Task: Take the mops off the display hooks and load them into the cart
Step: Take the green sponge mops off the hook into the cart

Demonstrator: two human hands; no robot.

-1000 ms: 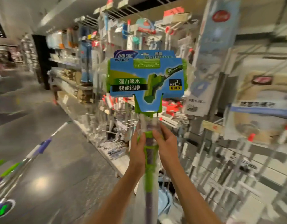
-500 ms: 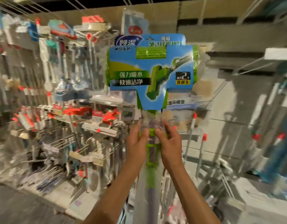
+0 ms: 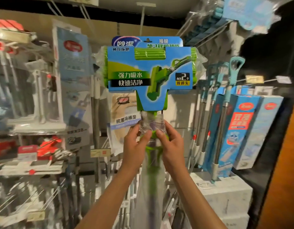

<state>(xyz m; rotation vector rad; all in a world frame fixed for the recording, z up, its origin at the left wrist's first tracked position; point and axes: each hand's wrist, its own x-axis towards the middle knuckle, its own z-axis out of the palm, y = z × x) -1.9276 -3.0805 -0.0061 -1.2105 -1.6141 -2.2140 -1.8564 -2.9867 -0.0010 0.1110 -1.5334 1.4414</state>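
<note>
— Mop (image 3: 151,68), green-headed in blue card packaging, is held upright at its neck, left hand (image 3: 134,144) and right hand (image 3: 172,144) both gripping the plastic-wrapped shaft. What has changed?

— A second ago an open aisle lay to the left; now hanging stock fills the view. No cart is visible.

— Room?

— Tight: teal-handled mops (image 3: 232,83) close on the right, boxed goods (image 3: 242,129) beyond, hooks (image 3: 143,19) overhead.
</note>
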